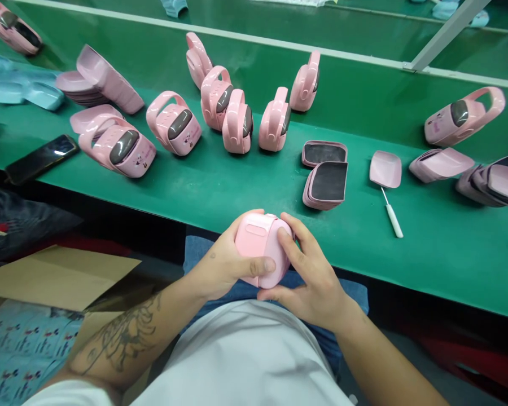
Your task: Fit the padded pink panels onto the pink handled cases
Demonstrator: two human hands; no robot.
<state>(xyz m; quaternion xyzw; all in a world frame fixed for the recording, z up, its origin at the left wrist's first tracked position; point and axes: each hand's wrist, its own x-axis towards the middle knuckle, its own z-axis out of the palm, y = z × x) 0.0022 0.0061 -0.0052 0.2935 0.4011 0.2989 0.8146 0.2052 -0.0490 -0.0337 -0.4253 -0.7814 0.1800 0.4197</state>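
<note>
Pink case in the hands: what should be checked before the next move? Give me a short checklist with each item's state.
Grip: ok, left hand and right hand hold the pink case from either side.
Case clear of the green bench: ok, held over the lap.
Seam on the case: cannot tell, fingers cover much of it.
White-handled pick: ok, lying on the bench, apart from the hands.
Phone: ok, lying far left, away from the hands.

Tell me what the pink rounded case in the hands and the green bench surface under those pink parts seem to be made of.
The pink rounded case, held by the left hand and right hand, looks like moulded plastic: smooth, glossy, with soft highlights. The green bench surface looks like rubbery belting or vinyl sheet, semi-gloss with a faint sheen; the look can't settle which.
</note>
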